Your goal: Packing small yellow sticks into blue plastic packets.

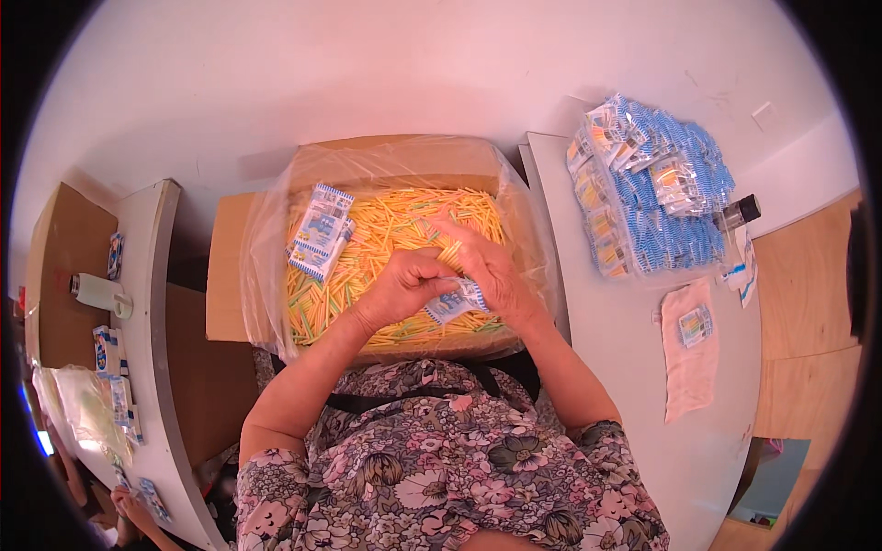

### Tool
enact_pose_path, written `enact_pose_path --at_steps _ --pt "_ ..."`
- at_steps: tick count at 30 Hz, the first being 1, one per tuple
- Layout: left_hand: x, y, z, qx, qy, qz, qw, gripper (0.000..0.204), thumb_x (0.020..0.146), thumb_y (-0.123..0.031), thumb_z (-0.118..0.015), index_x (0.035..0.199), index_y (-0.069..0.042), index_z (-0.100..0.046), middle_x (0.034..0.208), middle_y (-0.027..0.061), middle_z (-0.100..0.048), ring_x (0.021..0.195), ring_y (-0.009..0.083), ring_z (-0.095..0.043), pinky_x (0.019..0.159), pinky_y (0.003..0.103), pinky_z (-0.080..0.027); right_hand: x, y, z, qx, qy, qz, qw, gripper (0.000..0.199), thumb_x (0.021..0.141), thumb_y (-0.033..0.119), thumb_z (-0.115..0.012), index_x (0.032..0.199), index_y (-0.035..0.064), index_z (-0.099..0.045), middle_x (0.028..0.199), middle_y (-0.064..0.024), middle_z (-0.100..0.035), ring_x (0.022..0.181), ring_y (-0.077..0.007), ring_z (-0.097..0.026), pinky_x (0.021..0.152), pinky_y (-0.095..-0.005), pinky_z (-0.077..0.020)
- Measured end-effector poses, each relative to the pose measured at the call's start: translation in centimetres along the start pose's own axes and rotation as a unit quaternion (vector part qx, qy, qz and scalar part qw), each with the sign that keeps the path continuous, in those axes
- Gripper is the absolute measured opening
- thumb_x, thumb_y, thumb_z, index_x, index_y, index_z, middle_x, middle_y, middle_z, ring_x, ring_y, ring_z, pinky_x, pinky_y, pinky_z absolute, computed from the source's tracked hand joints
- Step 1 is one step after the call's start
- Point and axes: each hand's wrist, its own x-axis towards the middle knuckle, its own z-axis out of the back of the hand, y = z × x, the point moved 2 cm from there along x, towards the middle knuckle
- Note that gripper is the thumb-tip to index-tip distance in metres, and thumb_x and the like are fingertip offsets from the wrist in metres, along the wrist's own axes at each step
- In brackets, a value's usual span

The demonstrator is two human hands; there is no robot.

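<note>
A small clear-and-blue plastic packet (445, 310) is between my hands, above a box of thin yellow, orange and green sticks (367, 234). My left hand (404, 286) pinches the packet's upper edge between thumb and fingers. Close against it, my right hand (501, 283) has a few yellow sticks (449, 254) in its curled fingers, and its lower side touches the packet's striped end. Part of the packet is hidden by the fingers. More flat packets (322, 225) lie stacked on the sticks at the left of the box.
The cardboard box (230, 275) has a clear plastic liner. On the right table (616, 367) stand a clear container of filled packets (643, 197), a dark-lidded bottle (738, 212) and a pink cloth (691, 381) under one packet. Another person's hands (129, 503) are at the left table.
</note>
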Motion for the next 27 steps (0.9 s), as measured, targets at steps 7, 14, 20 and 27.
enact_pose_path --at_steps 7,14,20,27 --pt "0.5 0.3 -0.8 0.117 -0.007 -0.074 0.990 0.007 0.079 -0.003 -0.070 0.086 -0.002 -0.069 0.076 0.0063 -0.063 0.073 0.0152 -0.063 0.064 0.027 -0.048 0.0 0.0 -0.6 -0.176 -0.080 -0.063 0.979 0.023 0.086 0.026 -0.062 0.093 0.0045 -0.062 0.073 -0.0097 -0.063 0.070 -0.0172 -0.063 0.063 -0.0314 -0.0483" --pt "0.8 1.2 -0.2 0.050 0.074 -0.046 0.995 0.008 0.084 -0.006 -0.065 0.091 -0.001 -0.068 0.089 0.0052 -0.068 0.082 0.0135 -0.063 0.072 0.028 -0.049 -0.2 -2.3 -0.4 -0.076 -0.166 -0.092 0.979 0.024 0.080 0.018 -0.068 0.068 0.0016 -0.056 0.060 -0.0100 -0.057 0.056 -0.0211 -0.058 0.054 -0.0309 -0.0448" --pt "-0.2 3.4 1.9 -0.168 -0.024 0.119 0.978 0.020 0.094 -0.011 -0.055 0.107 0.000 -0.064 0.096 -0.0002 -0.067 0.088 0.0063 -0.059 0.079 0.024 -0.048 -3.5 -2.5 1.5 -0.226 0.052 -0.193 0.953 0.020 0.080 0.022 -0.064 0.070 0.0057 -0.059 0.060 -0.0101 -0.058 0.055 -0.0228 -0.058 0.053 -0.0334 -0.0440" --pt "0.1 4.7 2.3 -0.090 -0.048 0.064 0.993 0.017 0.092 -0.012 -0.059 0.098 0.000 -0.068 0.083 -0.0016 -0.066 0.076 0.0034 -0.056 0.068 0.022 -0.047 -5.3 -3.1 -0.3 -0.345 0.107 -0.058 0.931 0.020 0.078 0.020 -0.067 0.068 0.0042 -0.059 0.058 -0.0070 -0.057 0.051 -0.0153 -0.055 0.050 -0.0322 -0.0419"
